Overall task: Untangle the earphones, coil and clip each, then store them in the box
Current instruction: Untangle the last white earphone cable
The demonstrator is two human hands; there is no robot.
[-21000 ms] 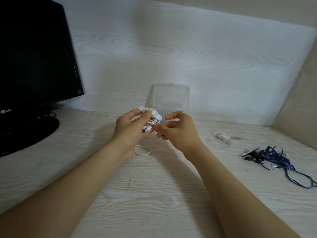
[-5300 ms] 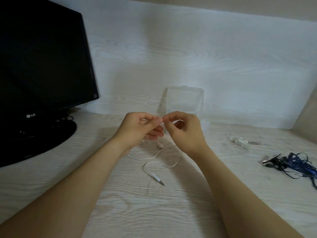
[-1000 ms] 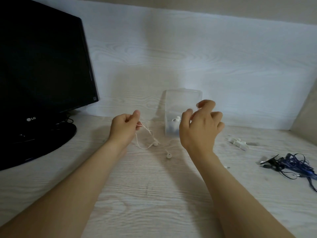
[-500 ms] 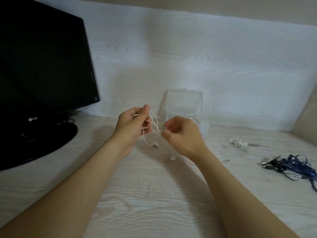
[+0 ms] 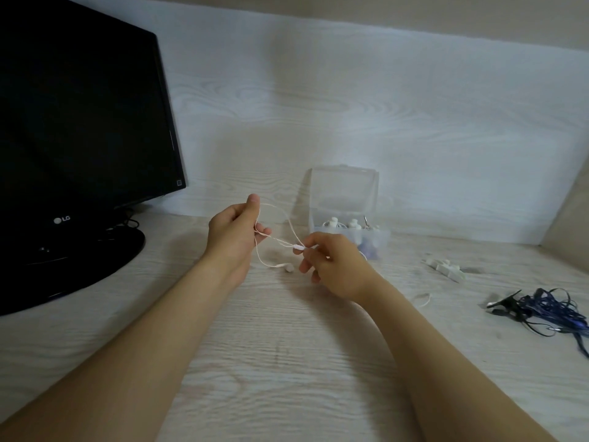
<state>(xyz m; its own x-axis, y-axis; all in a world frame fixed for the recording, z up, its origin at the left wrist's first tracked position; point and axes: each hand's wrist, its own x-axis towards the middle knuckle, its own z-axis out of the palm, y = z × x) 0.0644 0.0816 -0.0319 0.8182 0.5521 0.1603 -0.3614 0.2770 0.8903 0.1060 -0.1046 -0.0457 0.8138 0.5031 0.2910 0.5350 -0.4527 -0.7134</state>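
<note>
Hands are drawing apart since a moment ago, stretching the white earphones (image 5: 288,267) at 12 o'clock, short of the box (image 5: 344,199). Cable is probably handling light, limp and snag-prone. Left hand (image 5: 234,232) grip is pinching loops; right hand (image 5: 334,269) grip is pinching the stiffer inline piece (image 5: 298,247).

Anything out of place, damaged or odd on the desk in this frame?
Nothing damaged or spilled. Only the blue earphones stand out: a tangled heap at far right, not yet coiled. A white clip lies loose between them and the open box. The left hand and right hand pinch the white earphone cable.
</note>
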